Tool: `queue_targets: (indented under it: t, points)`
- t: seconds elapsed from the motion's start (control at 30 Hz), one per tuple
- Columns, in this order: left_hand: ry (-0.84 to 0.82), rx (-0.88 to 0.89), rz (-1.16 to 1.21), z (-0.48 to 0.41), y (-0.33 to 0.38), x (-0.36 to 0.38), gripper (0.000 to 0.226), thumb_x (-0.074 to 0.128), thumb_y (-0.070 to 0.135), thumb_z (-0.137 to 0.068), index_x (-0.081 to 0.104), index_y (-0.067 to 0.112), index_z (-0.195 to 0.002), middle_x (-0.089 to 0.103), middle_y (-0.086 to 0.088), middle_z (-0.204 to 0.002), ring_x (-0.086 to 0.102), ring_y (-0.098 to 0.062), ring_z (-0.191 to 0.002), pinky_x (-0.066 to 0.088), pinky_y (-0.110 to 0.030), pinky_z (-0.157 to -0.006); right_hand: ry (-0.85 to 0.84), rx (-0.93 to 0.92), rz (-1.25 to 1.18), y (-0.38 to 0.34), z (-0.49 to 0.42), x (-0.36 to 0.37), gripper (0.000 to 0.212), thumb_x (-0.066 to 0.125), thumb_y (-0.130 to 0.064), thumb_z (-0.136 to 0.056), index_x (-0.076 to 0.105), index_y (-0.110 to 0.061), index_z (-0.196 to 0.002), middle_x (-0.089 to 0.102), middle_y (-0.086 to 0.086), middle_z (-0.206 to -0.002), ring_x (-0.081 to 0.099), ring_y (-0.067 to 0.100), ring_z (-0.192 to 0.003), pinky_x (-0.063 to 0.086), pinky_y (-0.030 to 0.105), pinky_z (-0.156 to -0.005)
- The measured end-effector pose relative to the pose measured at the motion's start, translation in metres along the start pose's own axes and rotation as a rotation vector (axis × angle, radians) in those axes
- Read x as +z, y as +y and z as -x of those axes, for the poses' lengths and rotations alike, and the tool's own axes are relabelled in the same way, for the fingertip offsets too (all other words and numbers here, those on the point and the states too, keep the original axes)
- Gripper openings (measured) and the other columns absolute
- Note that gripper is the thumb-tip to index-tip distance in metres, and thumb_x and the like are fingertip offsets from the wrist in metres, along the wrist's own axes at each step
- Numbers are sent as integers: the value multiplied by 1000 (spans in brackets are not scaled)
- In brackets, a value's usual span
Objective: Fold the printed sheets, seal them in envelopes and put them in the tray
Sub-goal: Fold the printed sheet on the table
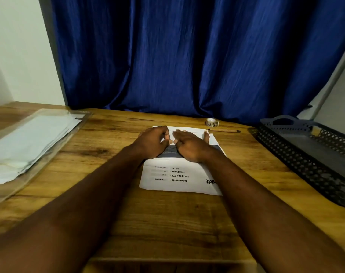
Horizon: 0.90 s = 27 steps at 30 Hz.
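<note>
head view, item by item.

- printed sheet (179, 174): we find it at the middle of the table (167, 223), its print upside down to us and its near edge towards the table's near edge. we judge it light, thin and limp. it creases easily and may slide on the smooth wood, so it is best pinned flat with one palm and taken by a free edge or corner.
- left hand (154, 142): on the far half of the sheet, fingers curled. it seems to pinch the paper between thumb and forefinger.
- right hand (189, 146): just beside the left, fingers straight and spread narrow, pressing flat on the sheet and holding nothing.
- tray (297, 164): dark mesh, along the table's right edge.
- clear sleeve (35, 138): at the left edge, with pale papers inside. we cannot tell whether they are envelopes or further sheets.
- tape roll (212, 122) and pen (224, 131): near the far edge, just beyond the sheet's far right corner.

hard to make out: both hands cover the fold line, so we cannot tell how far the fold has gone. the right forearm hides the sheet's near right corner. the tray's floor is dim and its near end is cut off.
</note>
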<state>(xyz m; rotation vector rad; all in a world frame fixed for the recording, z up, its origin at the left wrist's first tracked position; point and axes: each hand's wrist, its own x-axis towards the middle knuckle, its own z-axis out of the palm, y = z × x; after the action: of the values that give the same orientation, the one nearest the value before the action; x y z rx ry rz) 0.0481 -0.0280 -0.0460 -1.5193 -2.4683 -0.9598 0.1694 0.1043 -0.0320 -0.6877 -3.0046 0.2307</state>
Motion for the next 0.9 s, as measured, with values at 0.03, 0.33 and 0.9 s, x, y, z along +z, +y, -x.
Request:
queue_targets:
  t: [0.03, 0.33, 0.9]
  points:
    - [1, -4, 7, 0, 0, 0, 11, 70, 30, -98, 62, 24, -98, 69, 4, -99, 59, -19, -94, 49, -39, -89, -10, 25, -1, 5, 1, -2, 55, 24, -40, -115, 20, -29, -169, 9, -9, -177, 6, 13, -163, -14, 69, -122]
    - [-70, -61, -1, 1, 3, -5, 53, 65, 39, -103, 45, 25, -150, 56, -7, -150, 53, -29, -132, 44, -35, -101, 21, 348, -13, 55, 10, -8, 61, 18, -48, -113, 16, -23, -169, 4, -3, -178, 3, 22, -164, -14, 73, -120]
    - [302, 161, 127, -4, 5, -13, 29, 61, 0, -96, 71, 18, -116, 63, 1, -116, 58, -14, -108, 49, -31, -97, 566, -6, -10, 52, 25, -17, 96, 76, -61, -81, 34, -33, -162, 34, -3, -168, 29, 21, -154, 9, 61, -122]
